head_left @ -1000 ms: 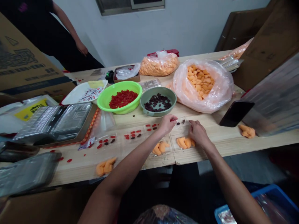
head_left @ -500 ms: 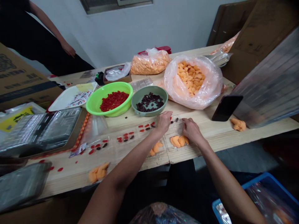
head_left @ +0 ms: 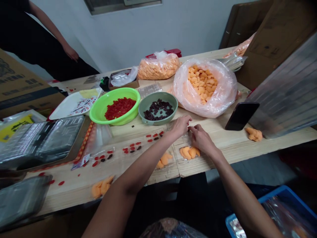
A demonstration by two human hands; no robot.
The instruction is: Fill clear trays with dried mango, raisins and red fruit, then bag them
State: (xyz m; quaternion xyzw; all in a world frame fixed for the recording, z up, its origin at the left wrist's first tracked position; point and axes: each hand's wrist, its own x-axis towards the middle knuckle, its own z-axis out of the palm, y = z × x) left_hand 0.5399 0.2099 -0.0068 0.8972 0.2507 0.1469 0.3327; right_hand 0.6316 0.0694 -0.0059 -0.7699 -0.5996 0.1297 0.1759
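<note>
My left hand (head_left: 182, 126) rests at the far end of a clear plastic pack, its fingers closed. Almost touching it, my right hand (head_left: 200, 138) has its thumb and fingers pinched at the same end; what lies between the fingertips is too small to make out. Orange wedge-shaped pieces (head_left: 189, 152) sit at the pack's near end. To the left lie more clear packs, with rows of red pieces (head_left: 132, 144) and dark pieces (head_left: 102, 160). Beyond my hands stand a green-grey bowl (head_left: 141, 111) of dark pieces and a lime green bowl (head_left: 95, 113) of red ones.
An open plastic bag (head_left: 229, 81) of orange pieces stands behind my right hand, with a tied bag (head_left: 158, 67) farther back. To the right are a propped phone (head_left: 242, 116) and a large box (head_left: 284, 89). Another person's hand (head_left: 71, 53) hangs at far left.
My left hand has moved a little right and my right hand slightly left, so their fingertips now nearly meet over the pack's far end. The view has shifted slightly.
</note>
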